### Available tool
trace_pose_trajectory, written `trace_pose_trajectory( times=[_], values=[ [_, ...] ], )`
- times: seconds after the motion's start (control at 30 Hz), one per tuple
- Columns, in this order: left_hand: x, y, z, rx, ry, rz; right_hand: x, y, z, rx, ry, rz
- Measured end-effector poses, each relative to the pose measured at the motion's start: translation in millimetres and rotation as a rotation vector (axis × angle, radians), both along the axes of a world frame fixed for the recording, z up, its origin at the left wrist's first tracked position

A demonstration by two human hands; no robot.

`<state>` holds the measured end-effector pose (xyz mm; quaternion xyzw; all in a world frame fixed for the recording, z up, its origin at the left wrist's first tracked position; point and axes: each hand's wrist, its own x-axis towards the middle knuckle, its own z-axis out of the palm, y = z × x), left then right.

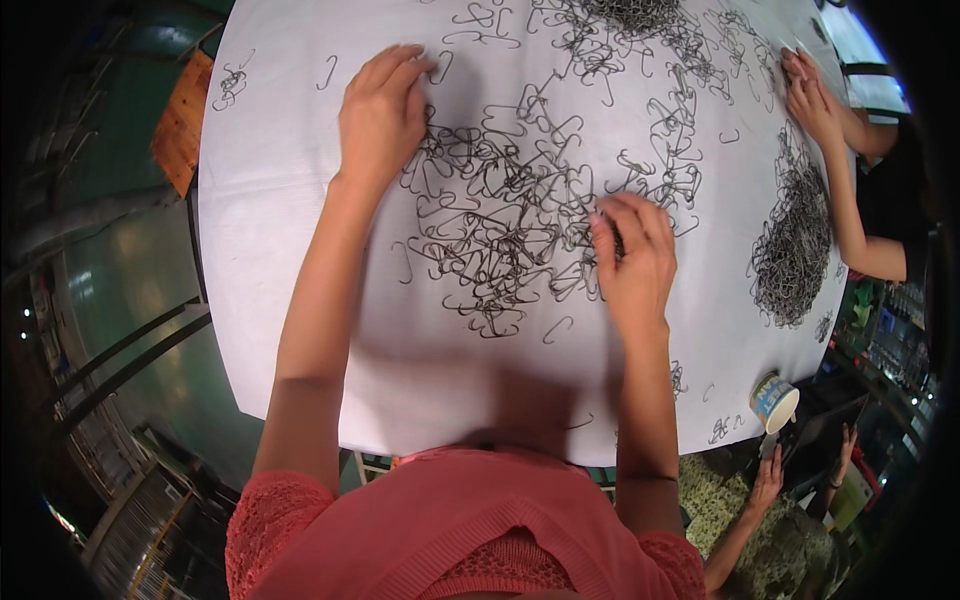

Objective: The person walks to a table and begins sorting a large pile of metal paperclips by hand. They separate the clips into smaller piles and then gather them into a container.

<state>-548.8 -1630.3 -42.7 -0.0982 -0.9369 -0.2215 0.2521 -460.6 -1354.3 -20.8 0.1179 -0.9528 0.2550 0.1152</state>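
Observation:
Many dark metal wire hooks [500, 240], bent at both ends, lie in a loose tangle on the white-covered table [270, 260] before me. My left hand [383, 115] is over the tangle's far left edge, its fingers bent and close together, with a single wire hook [442, 67] at the fingertips; the thumb is hidden. At the tangle's right side, my right hand [640, 250] curls with thumb and index finger near each other. Dark wire hooks [617, 240] show in the gap between them, and the fingers are slightly blurred.
Denser hook piles sit at the far edge [635, 12] and the right edge [795, 240]. Another person's hands [815, 105] rest at the far right. A paper tub [773, 402] is at the near right corner, close to another hand [768, 480]. A wooden board [183, 125] stands left.

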Motion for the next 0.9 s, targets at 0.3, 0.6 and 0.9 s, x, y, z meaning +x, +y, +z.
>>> trace_pose_trajectory(
  times=[0.3, 0.6, 0.9],
  values=[
    [-69, 85, -19, -0.208, 0.006, -0.281, -120, -8, -17, 0.087, 0.169, -0.010],
    [-11, 56, 8, -0.190, -0.250, -0.386, -73, 17, -2, 0.085, -0.255, 0.243],
    [-27, 90, 16, -0.102, -0.088, -0.375, -10, 46, -7, 0.225, -0.155, -0.172]
  ],
)
